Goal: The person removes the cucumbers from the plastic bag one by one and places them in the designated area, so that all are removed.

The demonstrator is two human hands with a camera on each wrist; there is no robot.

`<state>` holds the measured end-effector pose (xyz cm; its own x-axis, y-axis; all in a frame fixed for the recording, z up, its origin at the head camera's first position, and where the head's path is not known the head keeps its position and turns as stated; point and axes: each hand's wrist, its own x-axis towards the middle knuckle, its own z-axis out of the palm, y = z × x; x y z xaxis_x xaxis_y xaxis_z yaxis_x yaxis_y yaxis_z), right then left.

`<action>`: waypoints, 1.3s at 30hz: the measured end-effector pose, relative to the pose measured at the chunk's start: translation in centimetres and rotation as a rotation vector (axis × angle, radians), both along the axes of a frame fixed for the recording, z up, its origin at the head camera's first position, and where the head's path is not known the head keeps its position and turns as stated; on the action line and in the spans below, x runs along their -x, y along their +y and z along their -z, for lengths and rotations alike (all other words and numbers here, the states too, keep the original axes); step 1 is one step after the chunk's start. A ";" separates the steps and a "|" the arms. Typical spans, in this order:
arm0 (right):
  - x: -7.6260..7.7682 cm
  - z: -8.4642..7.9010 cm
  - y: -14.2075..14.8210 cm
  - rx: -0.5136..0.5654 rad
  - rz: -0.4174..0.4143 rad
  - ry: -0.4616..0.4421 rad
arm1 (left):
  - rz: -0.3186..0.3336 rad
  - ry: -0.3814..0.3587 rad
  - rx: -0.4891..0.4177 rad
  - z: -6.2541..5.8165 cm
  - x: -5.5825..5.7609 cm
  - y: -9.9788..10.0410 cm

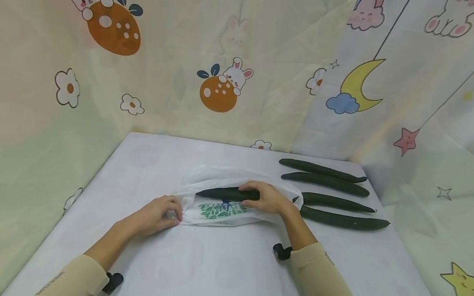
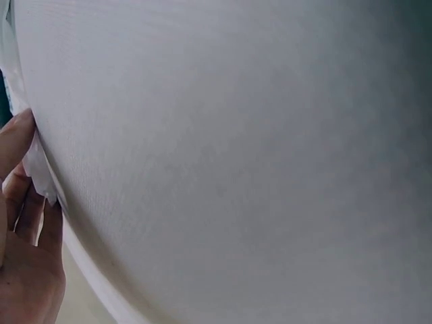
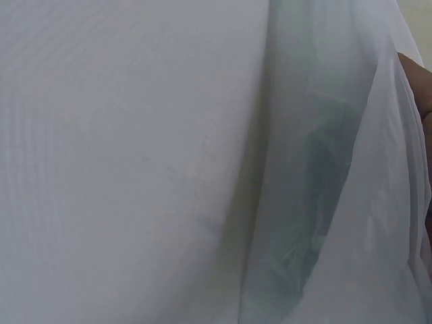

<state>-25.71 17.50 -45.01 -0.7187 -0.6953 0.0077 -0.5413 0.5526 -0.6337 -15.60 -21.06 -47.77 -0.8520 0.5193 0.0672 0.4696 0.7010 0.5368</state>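
A thin white plastic bag [image 1: 214, 221] with a green leaf print lies on the table in the head view. Along its upper part lies a dark green cucumber [image 1: 219, 193], which my right hand [image 1: 267, 198] grips near the middle, thumb on the near side and fingers over the far side. Bag film surrounds that hand and hides part of the cucumber's right end. At the bag's left edge, my left hand [image 1: 157, 213] pinches the film; the left wrist view shows the bag edge [image 2: 40, 177] between thumb and fingers. In the right wrist view, film [image 3: 364, 250] covers much of the right hand.
Several more cucumbers lie at the right of the white table [image 1: 216, 266]: two at the back [image 1: 327, 181] and two nearer [image 1: 345, 218], with left ends by the bag. A patterned cloth [image 1: 165, 65] hangs behind and beside the table.
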 end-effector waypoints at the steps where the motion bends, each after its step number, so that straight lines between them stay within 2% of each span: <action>1: 0.0 0.1 0.0 0.003 -0.006 0.010 | 0.002 0.001 -0.004 0.0 0.0 0.0; 7: 0.4 0.6 -0.4 0.008 -0.027 0.054 | 0.001 0.018 -0.012 0.4 0.1 0.0; 19: -0.1 0.4 -1.1 -0.106 0.026 0.051 | 0.002 0.000 -0.010 -0.1 0.4 0.2; 28: -0.4 0.7 -0.2 -0.032 -0.054 -0.023 | 0.025 0.013 -0.018 0.2 0.4 0.1; 31: -0.6 0.4 0.0 -0.020 -0.080 -0.017 | 0.029 0.016 -0.024 0.1 0.4 0.0; 35: -0.8 0.2 0.3 -0.019 -0.094 -0.011 | 0.028 0.012 -0.025 0.2 0.5 0.0; 39: -1.0 0.2 0.7 0.000 -0.092 -0.046 | 0.031 0.018 -0.027 0.4 0.4 0.0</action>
<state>-24.69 18.22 -45.23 -0.6512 -0.7585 -0.0240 -0.5601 0.5017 -0.6592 -16.03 -21.06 -48.14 -0.8337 0.5436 0.0972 0.5011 0.6708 0.5467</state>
